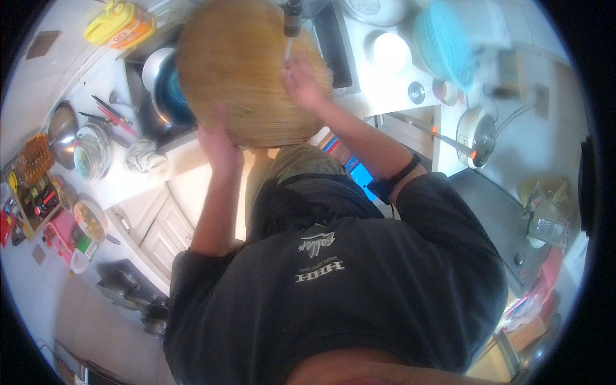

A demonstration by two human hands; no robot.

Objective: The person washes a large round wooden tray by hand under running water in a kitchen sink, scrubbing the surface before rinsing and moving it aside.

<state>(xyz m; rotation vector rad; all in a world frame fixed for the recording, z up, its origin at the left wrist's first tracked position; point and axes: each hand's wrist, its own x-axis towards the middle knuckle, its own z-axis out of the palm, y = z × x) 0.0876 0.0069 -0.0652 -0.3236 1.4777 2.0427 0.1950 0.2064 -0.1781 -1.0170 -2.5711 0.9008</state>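
A large round wooden board [245, 72], probably a chopping board, is tilted up over the sink [334, 43]. My left hand [219, 137] grips its near left edge, the thumb lying on the face. Against the right part of that face rests my right hand [305, 82], fingers curled and blurred; whether it holds something is unclear. Just beyond it a dark faucet head [292, 19] points down, and a thin pale streak, likely water, runs from it towards my fingers. A small green scrap [248, 111] sticks to the board low down.
Left of the board, a dark wok [173, 91] sits on the stove, near a yellow oil jug [120, 26]. A cloth [147, 156] and stacked bowls [89, 151] lie further left. A turquoise colander [442, 43], a white bowl [392, 53] and a lidded pot [476, 137] stand right.
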